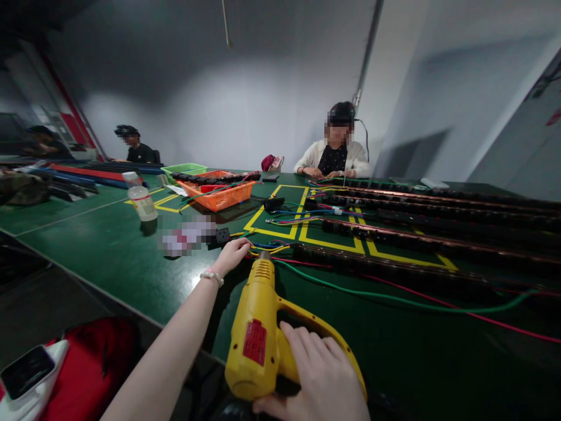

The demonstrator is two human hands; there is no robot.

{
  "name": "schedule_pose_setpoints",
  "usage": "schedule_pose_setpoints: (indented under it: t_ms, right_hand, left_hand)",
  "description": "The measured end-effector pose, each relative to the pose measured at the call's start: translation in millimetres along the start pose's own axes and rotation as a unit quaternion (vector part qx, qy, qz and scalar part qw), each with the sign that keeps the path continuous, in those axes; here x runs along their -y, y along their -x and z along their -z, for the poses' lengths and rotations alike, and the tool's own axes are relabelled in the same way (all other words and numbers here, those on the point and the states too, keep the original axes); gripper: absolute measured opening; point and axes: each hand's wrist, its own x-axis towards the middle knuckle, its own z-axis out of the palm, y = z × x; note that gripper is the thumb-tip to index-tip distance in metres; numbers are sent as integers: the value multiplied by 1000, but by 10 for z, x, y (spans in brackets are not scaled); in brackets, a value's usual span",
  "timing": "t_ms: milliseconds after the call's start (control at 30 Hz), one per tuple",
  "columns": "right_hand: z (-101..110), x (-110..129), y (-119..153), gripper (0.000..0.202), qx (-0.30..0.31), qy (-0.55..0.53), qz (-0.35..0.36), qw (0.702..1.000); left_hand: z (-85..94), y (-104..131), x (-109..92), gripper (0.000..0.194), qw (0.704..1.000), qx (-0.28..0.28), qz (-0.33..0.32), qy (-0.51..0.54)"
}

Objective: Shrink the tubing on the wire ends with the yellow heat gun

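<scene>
While in right hand [318,365], heat gun [259,307]

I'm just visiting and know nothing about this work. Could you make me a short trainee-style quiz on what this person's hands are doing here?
1. Multiple choice: what does the right hand hold?
A. a clear bottle
B. a yellow heat gun
C. an orange basket

2. True or false: the tool's nozzle points back at the person holding it.

3. Fill in: the left hand reaches forward over the table to the coloured ____ in front of the tool.

Key:
1. B.
2. False; the nozzle points away from the person.
3. Wires.
</scene>
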Motion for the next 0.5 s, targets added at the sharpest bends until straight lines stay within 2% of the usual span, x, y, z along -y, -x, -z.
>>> schedule_pose_setpoints:
  t_ms: [267, 367, 500]
  right_hand:
    - [183, -245, 16, 78, -45, 65, 66, 995]
    - [225, -366, 98, 76, -24, 79, 92, 992]
    - [282, -555, 245, 64, -4, 102, 78, 992]
  left_hand:
    - [2, 7, -2, 30, 1000, -12, -3, 13]
    - [-3, 3, 15, 27, 1000, -11, -7, 28]
    - [-10, -8, 9, 24, 999, -14, -8, 39]
